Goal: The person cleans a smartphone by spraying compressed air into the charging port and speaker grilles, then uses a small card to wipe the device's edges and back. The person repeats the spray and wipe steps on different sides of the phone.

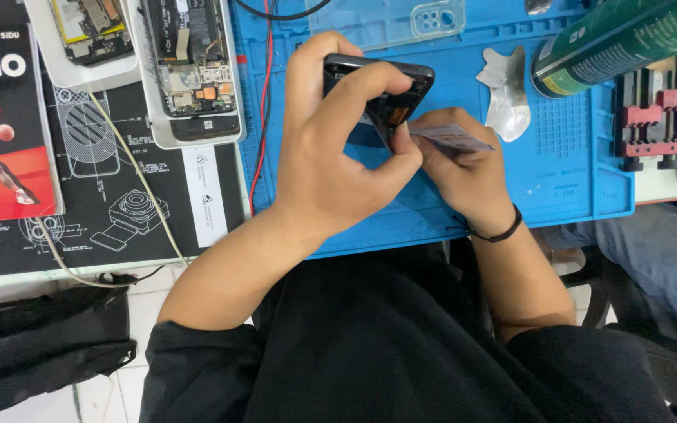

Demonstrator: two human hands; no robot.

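Tilting on edge, the black phone (381,90) gapes open.

A black smartphone (381,90) is held up on edge above the blue repair mat (558,168), over the mat's near-left part. Its glossy dark frame faces the camera, tilted with the upper end slanting toward the mat's middle. A thin, flat plastic card (452,138), pale grey with faint print, lies nearly level just right of the phone, above the mat's near-middle. The card's left tip touches the phone's lower corner, at the seam.
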